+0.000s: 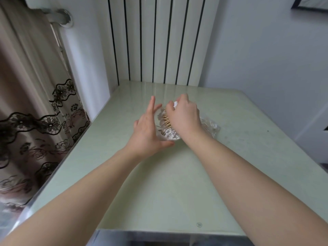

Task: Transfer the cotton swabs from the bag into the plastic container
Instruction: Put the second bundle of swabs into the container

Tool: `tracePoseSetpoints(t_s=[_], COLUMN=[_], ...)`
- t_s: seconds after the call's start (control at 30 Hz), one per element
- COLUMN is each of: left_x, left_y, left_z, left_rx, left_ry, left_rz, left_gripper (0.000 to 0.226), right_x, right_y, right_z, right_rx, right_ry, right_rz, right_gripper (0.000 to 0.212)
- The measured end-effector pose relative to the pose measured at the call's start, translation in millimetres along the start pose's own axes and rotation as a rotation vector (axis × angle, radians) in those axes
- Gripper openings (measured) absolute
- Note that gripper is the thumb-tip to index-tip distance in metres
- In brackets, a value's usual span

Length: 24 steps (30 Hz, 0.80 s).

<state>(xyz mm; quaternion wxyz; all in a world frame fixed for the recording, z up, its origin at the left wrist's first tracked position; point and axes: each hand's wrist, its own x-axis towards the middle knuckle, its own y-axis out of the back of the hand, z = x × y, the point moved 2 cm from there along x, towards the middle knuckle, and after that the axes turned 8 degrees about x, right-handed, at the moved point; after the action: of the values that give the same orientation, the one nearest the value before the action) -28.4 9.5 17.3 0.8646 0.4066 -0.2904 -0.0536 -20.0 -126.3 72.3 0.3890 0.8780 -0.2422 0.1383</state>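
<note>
L hand = left hand (147, 132), R hand = right hand (184, 118), both bare, both over mid-table.

- R hand: fingers curled tight round a bundle of wooden-stick, white-tipped cotton swabs (166, 121). White tips poke out above the knuckles; the sticks slant down into the container below. Firm grasp, not a fingertip pinch.
- L hand: fingers straight and splayed, pointing away from the person, nothing gripped. Thumb lies along the near side of the container and the palm edge is against its left wall, so it's bracing, not holding.
- Small round clear plastic container (160, 115): sits on the table between the two hands. A mass of white swab tips is packed at its near side; sticks are visible further back. Can't tell how full it is, R hand covers the top.
- Crumpled clear plastic bag (212, 126): lies flat on the table just right of the container, partly under the R wrist. A few white tips show inside.
- Pale green glossy table (159, 183): metal edge trim on the left and near sides.
- Bkgd: white panel radiator w/ black vertical gaps (156, 41) behind the table, beige curtain w/ black lace floral trim (32, 103) on the left, plain white wall (257, 59) on the right.
</note>
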Motion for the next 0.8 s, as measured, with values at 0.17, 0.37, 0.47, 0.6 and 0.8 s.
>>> tracePoseSetpoints(t_s=[0.17,0.37,0.47,0.6,0.8], left_x=[-3,-2,-3,-1,-1], left_y=[0,-2,-3,-6,-7], left_z=[0,-2,-1,0,-4], left_rx=[0.009,0.016,0.015,0.026,-0.009], left_ry=[-0.040,-0.050,-0.056,-0.060,-0.043], left_rz=[0.002,0.022,0.024,0.021,0.014], left_gripper=[0.149,0.147,0.146,0.144,0.145], right_x=[3,0,2,1,-7], right_y=[-4,-8,-17,-20,-3], right_z=[12,21,31,36,39], right_rx=[-0.246,-0.361,-0.171,-0.041,0.421], right_ry=[0.075,0.167,0.093,-0.041,-0.024], right_rz=[-0.026,-0.046,-0.216,-0.357,-0.189], right_gripper=[0.031,0.034,0.044,0.057,0.046])
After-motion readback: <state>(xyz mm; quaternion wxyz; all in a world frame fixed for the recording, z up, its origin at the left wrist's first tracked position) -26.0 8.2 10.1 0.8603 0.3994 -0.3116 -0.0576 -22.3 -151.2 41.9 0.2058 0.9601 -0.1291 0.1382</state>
